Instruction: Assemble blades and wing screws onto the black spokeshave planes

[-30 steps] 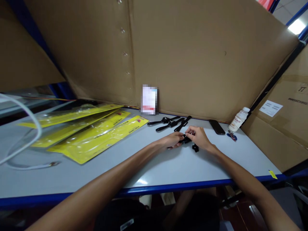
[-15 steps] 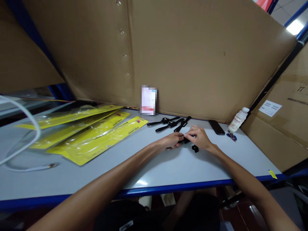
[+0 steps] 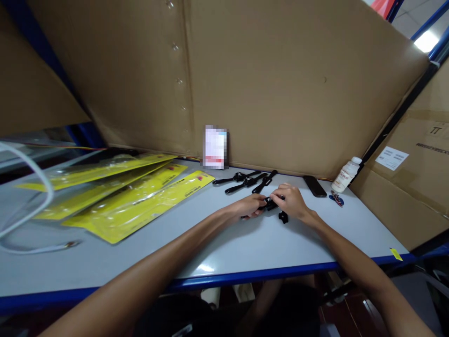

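Note:
My left hand [image 3: 251, 206] is closed around one end of a black spokeshave [image 3: 269, 203] above the table. My right hand [image 3: 290, 200] pinches at the other side of the same tool, its fingers covering part of it. Just below the right fingers, a small black lobed piece [image 3: 283, 216] shows; whether it belongs to the tool I cannot tell. Beyond my hands lie several more black spokeshaves, among them a left one [image 3: 231, 179], a middle one [image 3: 245, 182] and a right one [image 3: 264, 181].
Yellow blister packs [image 3: 140, 201] lie overlapped on the left, near a white cable [image 3: 42, 245]. An upright phone-like screen [image 3: 214, 147] leans against the cardboard wall [image 3: 263, 84]. Right of my hands are a black phone [image 3: 315, 186], a white bottle [image 3: 346, 175] and a small trinket [image 3: 336, 199].
The view has shifted slightly. My right fingers have moved a little on the spokeshave, and more of its middle shows between my hands. The other things stay put.

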### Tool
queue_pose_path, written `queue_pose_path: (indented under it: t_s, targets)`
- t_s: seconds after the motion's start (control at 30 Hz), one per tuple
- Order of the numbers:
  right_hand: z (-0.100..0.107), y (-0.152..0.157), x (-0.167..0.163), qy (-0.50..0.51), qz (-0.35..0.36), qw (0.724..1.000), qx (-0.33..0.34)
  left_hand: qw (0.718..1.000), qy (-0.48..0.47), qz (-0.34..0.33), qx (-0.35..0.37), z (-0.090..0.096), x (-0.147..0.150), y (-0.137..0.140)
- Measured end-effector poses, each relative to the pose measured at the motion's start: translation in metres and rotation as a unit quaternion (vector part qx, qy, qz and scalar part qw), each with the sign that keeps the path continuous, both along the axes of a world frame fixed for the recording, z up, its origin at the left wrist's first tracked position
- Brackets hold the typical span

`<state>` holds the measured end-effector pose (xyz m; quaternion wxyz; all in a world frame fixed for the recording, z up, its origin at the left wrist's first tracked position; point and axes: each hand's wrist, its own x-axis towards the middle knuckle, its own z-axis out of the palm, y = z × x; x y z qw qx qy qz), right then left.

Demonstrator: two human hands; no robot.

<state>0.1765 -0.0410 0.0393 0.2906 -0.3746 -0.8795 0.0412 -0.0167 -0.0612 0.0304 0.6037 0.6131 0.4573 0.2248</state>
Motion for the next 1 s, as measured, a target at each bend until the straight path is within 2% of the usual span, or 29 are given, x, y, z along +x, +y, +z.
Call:
queue_pose_path:
  t_s: [0.2, 0.37, 0.53, 0.8, 1.0]
  targets:
    - [-0.0021, 0.0007, -0.0004, -0.004, 0.011, 1.0, -0.01, 1.0, 0.012, 0.008, -0.005, 0.0054, 0.0003, -0.004]
    - [-0.0007, 0.0011, 0.0015, -0.001, -0.015, 1.0, 0.004, 1.0, 0.017, 0.008, -0.003, 0.0063, 0.0011, -0.0042]
    - [0.0018, -0.0014, 0.0008, 0.001, 0.002, 1.0, -0.013, 1.0, 0.019, 0.006, 0.0, 0.0056, 0.0005, -0.0032]
    - [-0.0011, 0.0044, 0.0054, -0.004, -0.006, 1.0, 0.011, 1.0, 0.016, 0.001, 0.015, 0.0046, 0.0004, -0.004]
    - [-0.0006, -0.0015, 0.0012, 0.001, 0.023, 1.0, -0.005, 1.0, 0.014, -0.004, 0.02, 0.0034, -0.0002, -0.004]
